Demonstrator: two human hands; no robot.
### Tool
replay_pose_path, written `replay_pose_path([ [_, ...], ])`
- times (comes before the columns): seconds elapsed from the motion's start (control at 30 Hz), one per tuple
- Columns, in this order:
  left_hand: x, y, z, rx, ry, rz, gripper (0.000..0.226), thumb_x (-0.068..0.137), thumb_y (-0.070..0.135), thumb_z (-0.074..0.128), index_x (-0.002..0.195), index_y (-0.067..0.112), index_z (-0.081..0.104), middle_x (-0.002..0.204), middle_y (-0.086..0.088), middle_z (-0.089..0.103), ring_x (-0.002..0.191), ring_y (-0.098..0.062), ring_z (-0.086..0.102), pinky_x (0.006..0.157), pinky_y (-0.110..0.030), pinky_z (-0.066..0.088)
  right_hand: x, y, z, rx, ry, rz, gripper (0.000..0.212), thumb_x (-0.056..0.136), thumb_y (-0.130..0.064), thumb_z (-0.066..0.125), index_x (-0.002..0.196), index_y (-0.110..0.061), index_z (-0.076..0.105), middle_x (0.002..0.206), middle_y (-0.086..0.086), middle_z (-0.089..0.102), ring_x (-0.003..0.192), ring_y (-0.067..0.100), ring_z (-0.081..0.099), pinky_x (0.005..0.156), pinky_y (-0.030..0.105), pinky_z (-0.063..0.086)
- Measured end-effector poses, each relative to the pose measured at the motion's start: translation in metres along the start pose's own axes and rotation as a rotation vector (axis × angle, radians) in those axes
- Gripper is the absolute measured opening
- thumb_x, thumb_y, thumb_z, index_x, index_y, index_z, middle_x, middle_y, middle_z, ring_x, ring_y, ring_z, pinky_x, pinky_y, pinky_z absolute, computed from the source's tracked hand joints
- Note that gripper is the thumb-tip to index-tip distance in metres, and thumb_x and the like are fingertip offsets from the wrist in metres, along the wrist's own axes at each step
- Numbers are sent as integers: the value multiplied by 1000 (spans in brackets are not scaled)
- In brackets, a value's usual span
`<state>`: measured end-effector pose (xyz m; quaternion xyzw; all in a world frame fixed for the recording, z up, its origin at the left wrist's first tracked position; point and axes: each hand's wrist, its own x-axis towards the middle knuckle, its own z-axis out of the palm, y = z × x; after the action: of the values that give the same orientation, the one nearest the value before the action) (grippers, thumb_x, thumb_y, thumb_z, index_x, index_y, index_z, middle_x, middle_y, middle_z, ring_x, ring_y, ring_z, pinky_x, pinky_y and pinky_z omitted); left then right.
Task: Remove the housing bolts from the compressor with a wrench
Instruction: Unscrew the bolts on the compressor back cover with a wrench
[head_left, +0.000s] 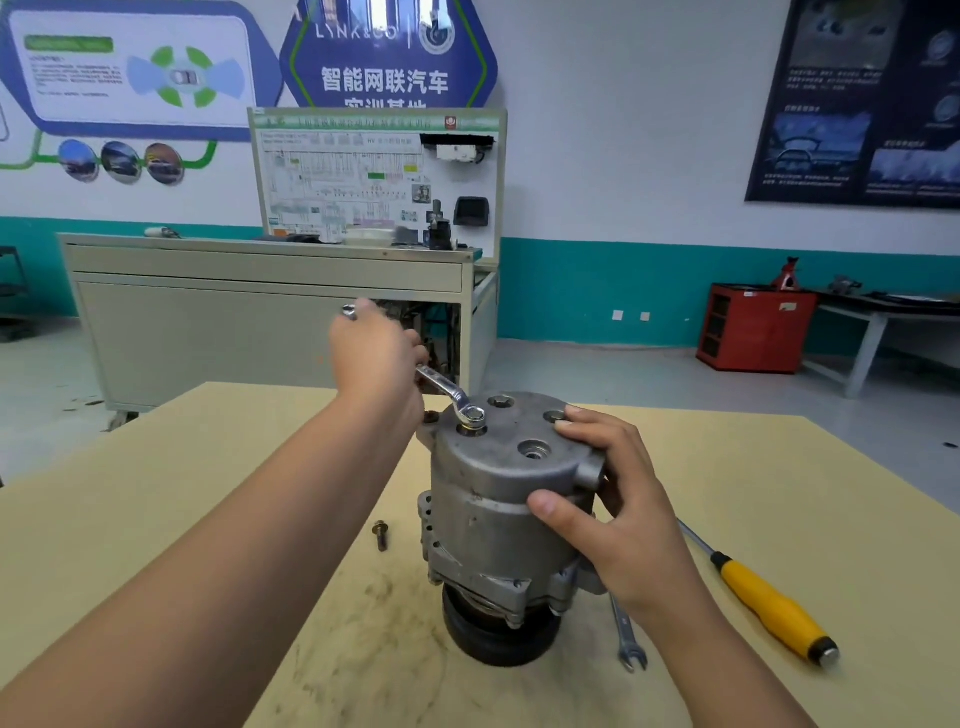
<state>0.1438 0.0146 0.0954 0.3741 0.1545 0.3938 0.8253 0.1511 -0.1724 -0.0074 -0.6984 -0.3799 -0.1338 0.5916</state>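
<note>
A grey metal compressor (488, 499) stands upright on its black pulley in the middle of the table. My left hand (376, 358) grips the handle of a silver ring wrench (449, 395). The wrench's ring end sits over a bolt (471, 419) on the left side of the compressor's top face. My right hand (613, 509) holds the compressor's right side, fingers over the top edge and thumb on the front wall. Another bolt (502, 400) shows at the back of the top face. One loose bolt (381, 535) lies on the table to the compressor's left.
A yellow-handled screwdriver (769, 603) lies on the yellow table (156, 519) at the right. A second open-ended wrench (626, 639) lies partly under my right wrist. A grey training bench (270, 322) stands beyond the table's far edge, a red cabinet (753, 327) at the far right.
</note>
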Motion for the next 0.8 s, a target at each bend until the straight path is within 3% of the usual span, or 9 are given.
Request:
replay_pose_path([
  [0.1, -19, 2, -18, -39, 75, 173, 29, 104, 20, 26, 76, 15, 32, 62, 3, 26, 38, -6, 27, 37, -16, 27, 1, -3, 2, -4, 17, 6, 45, 66, -46, 75, 103, -56, 52, 121, -32, 45, 122, -5, 42, 103, 33, 43],
  [0.2, -40, -1, -32, -132, 25, 286, 29, 104, 20, 26, 76, 15, 31, 62, 2, 33, 41, -5, 38, 45, -18, 40, -2, -6, 3, -10, 37, 29, 44, 68, -44, 76, 104, -52, 51, 120, -32, 45, 120, -7, 42, 103, 32, 43],
  [0.3, -63, -7, -45, -149, -26, 370, 29, 104, 21, 29, 76, 14, 37, 60, 3, 42, 50, -7, 48, 64, -24, 53, -3, -19, 1, -102, 60, 84, 38, 74, -51, 70, 105, -45, 50, 115, -38, 42, 118, -13, 39, 102, 27, 42],
  [0.4, -84, -16, -59, -149, -29, 454, 26, 103, 17, 31, 79, 14, 40, 66, 2, 47, 60, -9, 55, 78, -30, 55, -1, -37, 2, -422, 86, 77, 42, 69, -62, 59, 105, -42, 54, 118, -49, 30, 139, 0, 13, 112, 32, 19],
  [0.47, -96, -23, -65, -126, -50, 554, 25, 103, 18, 32, 80, 16, 44, 70, 5, 50, 68, -10, 57, 82, -29, 53, -1, -51, 11, -582, 92, 19, 49, 72, -60, 57, 116, -38, 60, 132, -41, 29, 140, 2, 1, 112, 36, 13],
  [0.53, -107, -31, -68, -65, -114, 663, 20, 99, 24, 39, 82, 21, 49, 74, 8, 53, 75, -10, 57, 87, -29, 51, -1, -63, 24, -660, 98, -110, 51, 79, -48, 64, 127, -33, 57, 140, -19, 40, 136, 10, 13, 109, 35, 18],
  [0.63, -121, -40, -70, 118, -238, 836, 16, 94, 29, 43, 83, 27, 56, 84, 8, 56, 87, -15, 57, 88, -26, 45, 6, -77, 40, -636, 28, -206, 46, 82, -32, 68, 127, -26, 59, 123, -4, 57, 117, 19, 42, 100, 35, 36],
  [0.73, -132, -48, -71, 349, -357, 995, 24, 97, 37, 43, 84, 21, 56, 92, 7, 54, 94, -8, 55, 86, -16, 39, 11, -87, 44, -470, -78, -180, 34, 81, -27, 52, 105, -13, 71, 106, 2, 65, 99, 22, 58, 87, 40, 47],
  [0.8, -136, -49, -71, 495, -423, 1043, 25, 97, 40, 42, 87, 23, 58, 97, 9, 50, 98, -3, 52, 87, -11, 37, 14, -87, 39, -450, -83, -229, 25, 75, -18, 52, 87, -6, 71, 93, 6, 68, 86, 23, 63, 76, 40, 51],
])
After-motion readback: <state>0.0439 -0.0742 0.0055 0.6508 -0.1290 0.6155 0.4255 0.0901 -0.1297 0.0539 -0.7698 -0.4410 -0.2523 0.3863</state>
